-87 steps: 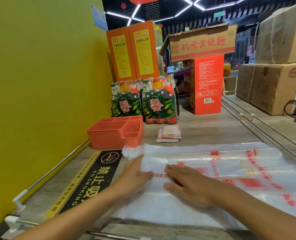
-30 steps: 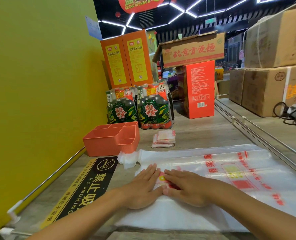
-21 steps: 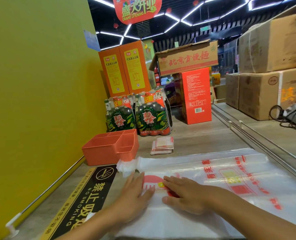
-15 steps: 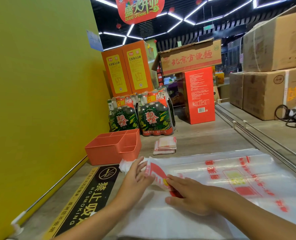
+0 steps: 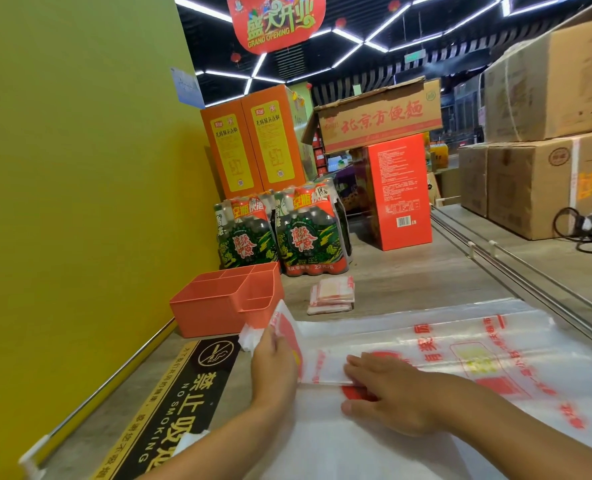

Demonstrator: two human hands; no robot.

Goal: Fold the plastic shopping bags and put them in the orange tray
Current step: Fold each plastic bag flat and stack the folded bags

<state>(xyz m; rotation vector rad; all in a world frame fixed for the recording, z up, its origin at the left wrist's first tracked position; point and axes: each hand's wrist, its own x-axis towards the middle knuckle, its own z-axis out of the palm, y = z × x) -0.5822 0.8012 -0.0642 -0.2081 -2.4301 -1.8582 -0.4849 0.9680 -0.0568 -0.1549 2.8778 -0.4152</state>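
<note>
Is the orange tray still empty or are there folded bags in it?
Empty as far as visible: the orange tray shows bare compartments. The folded bags lie on the counter beside it.

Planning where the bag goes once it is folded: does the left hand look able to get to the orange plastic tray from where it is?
Probably yes. The left hand grips the end of the clear red-printed plastic bag just in front of the orange plastic tray, with nothing between them and the tray's top open.

bright ceiling strips — bowed edges
</note>
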